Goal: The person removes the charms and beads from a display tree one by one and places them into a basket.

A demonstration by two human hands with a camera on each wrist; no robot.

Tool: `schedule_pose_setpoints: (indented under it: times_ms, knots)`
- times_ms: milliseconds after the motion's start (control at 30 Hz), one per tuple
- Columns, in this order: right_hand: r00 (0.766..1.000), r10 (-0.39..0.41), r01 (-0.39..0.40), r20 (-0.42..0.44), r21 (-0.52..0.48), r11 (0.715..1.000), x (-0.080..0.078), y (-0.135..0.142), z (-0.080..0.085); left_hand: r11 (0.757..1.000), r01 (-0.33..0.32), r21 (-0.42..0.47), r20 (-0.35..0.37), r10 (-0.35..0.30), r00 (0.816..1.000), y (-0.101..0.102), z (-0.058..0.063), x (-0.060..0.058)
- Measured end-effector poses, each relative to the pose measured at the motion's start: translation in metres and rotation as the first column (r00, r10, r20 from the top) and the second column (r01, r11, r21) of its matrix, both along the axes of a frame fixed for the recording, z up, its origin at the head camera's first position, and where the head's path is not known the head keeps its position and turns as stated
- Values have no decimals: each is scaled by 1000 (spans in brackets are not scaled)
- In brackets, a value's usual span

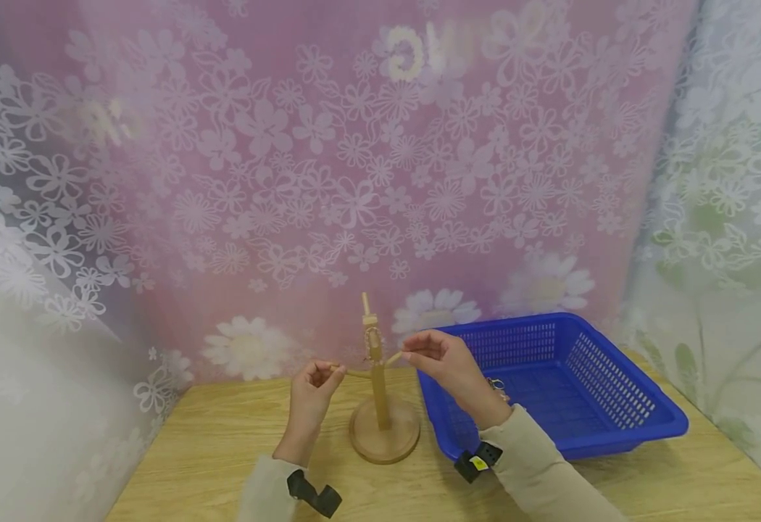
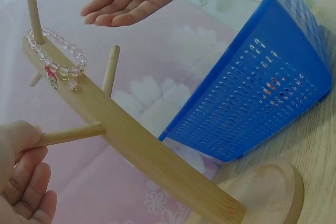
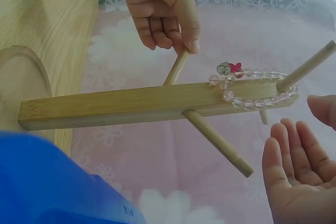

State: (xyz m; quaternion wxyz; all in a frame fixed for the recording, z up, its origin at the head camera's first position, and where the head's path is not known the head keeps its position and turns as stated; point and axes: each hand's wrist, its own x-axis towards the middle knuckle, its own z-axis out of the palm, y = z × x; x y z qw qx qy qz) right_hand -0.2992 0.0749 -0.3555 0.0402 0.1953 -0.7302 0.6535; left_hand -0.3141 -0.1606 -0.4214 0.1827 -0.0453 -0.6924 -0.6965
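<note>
A wooden stand with a tall post point(image 1: 380, 399), several pegs and a round base point(image 1: 393, 453) is upright on the table. My left hand point(image 1: 313, 399) pinches the tip of one side peg point(image 2: 73, 135) between thumb and fingertips. Near the peg on the opposite side point(image 3: 219, 144), my right hand point(image 1: 448, 370) is open with its fingers spread loosely; the right wrist view shows a gap between it and that peg. A bracelet point(image 3: 260, 103) of clear pinkish beads with a red charm point(image 3: 235, 68) hangs on the upper peg, lying against the post.
A blue plastic basket point(image 1: 635, 436) with slotted walls stands to the right of the stand. Some small jewelry point(image 1: 496, 384) lies inside it, partly behind my right wrist. A pink floral curtain point(image 1: 354, 181) hangs behind the wooden table point(image 1: 224, 435).
</note>
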Motion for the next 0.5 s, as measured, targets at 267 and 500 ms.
schedule_pose_setpoints:
  times_ms: [267,500]
  knots:
    - [999,-25,25,-20,-7,1000,-5,-5,-4,1000,-4,-4,-4,4,1000,2,-1,0]
    - [1000,-9,9,-11,-6,1000,-7,-11,-6,1000,6,20,-14,-6,1000,2,-1,1]
